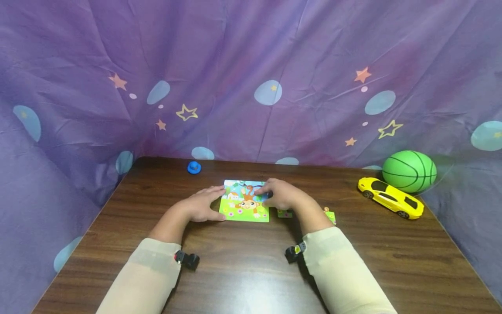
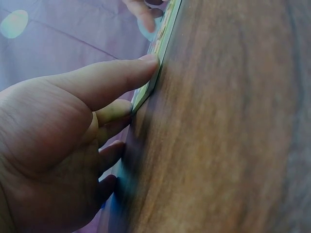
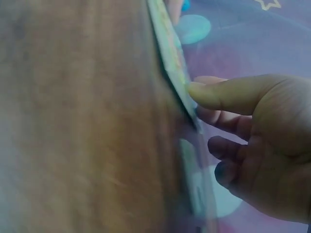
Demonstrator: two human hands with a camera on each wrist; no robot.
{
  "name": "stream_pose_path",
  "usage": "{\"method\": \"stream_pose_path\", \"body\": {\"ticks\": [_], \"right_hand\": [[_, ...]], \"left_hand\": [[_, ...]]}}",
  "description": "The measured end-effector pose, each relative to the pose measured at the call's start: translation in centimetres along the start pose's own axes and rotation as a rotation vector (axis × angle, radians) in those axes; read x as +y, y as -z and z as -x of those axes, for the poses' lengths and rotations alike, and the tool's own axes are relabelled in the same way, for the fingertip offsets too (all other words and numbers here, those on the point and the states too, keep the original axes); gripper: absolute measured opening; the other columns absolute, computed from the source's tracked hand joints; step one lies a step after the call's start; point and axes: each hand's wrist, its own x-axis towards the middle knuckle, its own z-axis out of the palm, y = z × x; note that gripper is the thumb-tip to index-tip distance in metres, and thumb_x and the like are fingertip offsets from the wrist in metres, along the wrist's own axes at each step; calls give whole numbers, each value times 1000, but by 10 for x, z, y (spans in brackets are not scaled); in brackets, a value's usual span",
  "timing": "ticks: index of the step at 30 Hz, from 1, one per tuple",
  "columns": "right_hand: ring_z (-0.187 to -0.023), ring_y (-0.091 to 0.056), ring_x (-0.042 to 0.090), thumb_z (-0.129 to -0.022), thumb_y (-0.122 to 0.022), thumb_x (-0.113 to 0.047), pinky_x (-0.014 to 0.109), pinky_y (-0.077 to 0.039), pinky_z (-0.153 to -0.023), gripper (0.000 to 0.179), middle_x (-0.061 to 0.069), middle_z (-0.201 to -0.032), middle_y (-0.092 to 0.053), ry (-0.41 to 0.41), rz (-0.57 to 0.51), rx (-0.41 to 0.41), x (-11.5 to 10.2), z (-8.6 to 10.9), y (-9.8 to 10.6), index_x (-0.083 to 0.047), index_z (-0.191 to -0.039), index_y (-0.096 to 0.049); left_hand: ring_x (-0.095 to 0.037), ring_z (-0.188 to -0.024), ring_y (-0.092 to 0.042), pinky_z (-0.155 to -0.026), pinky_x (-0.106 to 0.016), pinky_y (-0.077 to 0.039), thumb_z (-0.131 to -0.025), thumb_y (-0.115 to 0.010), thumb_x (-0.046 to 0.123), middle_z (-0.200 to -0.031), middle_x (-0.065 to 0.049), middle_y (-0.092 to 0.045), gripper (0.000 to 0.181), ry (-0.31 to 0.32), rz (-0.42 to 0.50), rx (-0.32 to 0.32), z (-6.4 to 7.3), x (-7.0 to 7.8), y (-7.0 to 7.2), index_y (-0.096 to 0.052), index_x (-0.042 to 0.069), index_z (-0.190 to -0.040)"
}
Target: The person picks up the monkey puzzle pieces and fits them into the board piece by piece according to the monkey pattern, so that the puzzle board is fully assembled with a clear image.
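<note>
Both hands are resting at a picture board: the left hand point(image 1: 201, 205) is spreading thumb and fingers apart along its left edge, touching it, and the right hand point(image 1: 282, 194) is touching its right side with thumb and forefinger apart. That picture board point(image 1: 243, 201) is lying flat between them, carrying a brown monkey on green ground with pink flowers under pale blue. Green printed pieces point(image 1: 284, 213) are showing to the right of the board, on both sides of the right forearm; whether they are joining beneath it, I cannot tell.

Under the board, a dark wood-grained table point(image 1: 243, 261) is catching a glare nearest the viewer. Behind the board, purple cloth point(image 1: 219, 52) is hanging in creases, bearing stars and ovals.

Beyond the board to its left, a round blue object point(image 1: 194, 167) is sitting. Well to the board's right, a glossy yellow toy car point(image 1: 390, 198) is standing before a green ball point(image 1: 409, 171) with black seam lines. Cream sleeves point(image 1: 137, 274) are covering both forearms.
</note>
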Motion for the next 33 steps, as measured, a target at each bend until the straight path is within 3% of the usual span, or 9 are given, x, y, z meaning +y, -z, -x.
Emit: {"method": "stream_pose_path", "body": {"ticks": [6, 11, 15, 18, 23, 33], "right_hand": [[-125, -65, 32, -93, -81, -14, 52, -53, -114, 46, 13, -130, -72, -47, -89, 60, 10, 17, 15, -12, -139, -73], [-120, -67, 28, -93, -83, -23, 47, -57, -105, 53, 13, -131, -72, -83, -75, 40, 26, 34, 21, -14, -144, -69], [-107, -70, 27, -91, -87, -27, 43, -64, -85, 63, 19, -143, -67, -135, -148, -5, 36, 47, 23, -12, -147, -65], [-114, -70, 31, -86, -91, -29, 46, -64, -90, 70, 19, -148, -64, -128, -156, -27, 38, 53, 24, -9, -147, -64], [-135, -59, 37, -81, -94, -31, 57, -47, -120, 75, 16, -145, -63, -81, -54, -45, 39, 55, 19, -9, -146, -66], [-127, -61, 32, -81, -94, -27, 57, -49, -117, 58, 10, -135, -64, -90, -33, -57, 37, 54, 15, -15, -133, -74]], "left_hand": [[-39, -169, -13, -136, -63, -17, -95, -77, 49, -181, -5, -21, 94, 15, 4, -6, -1, 0, -2, -30, 16, -171], [-40, -169, -12, -136, -64, -17, -96, -77, 48, -182, -5, -20, 94, 25, 14, -12, 1, 2, -1, -30, 17, -171], [-39, -169, -10, -136, -65, -17, -96, -76, 48, -182, -4, -19, 94, 26, 13, -17, 2, 3, 0, -29, 17, -171], [-39, -169, -10, -135, -65, -16, -96, -76, 48, -182, -4, -18, 93, 22, 12, -17, 2, 3, 0, -29, 18, -171], [-40, -169, -11, -135, -65, -17, -96, -76, 48, -182, -4, -19, 94, 11, 5, -11, 1, 3, 1, -29, 17, -171], [-40, -169, -12, -135, -65, -17, -96, -76, 48, -182, -6, -20, 94, 7, 6, -11, 1, 2, 0, -29, 16, -171]]}}
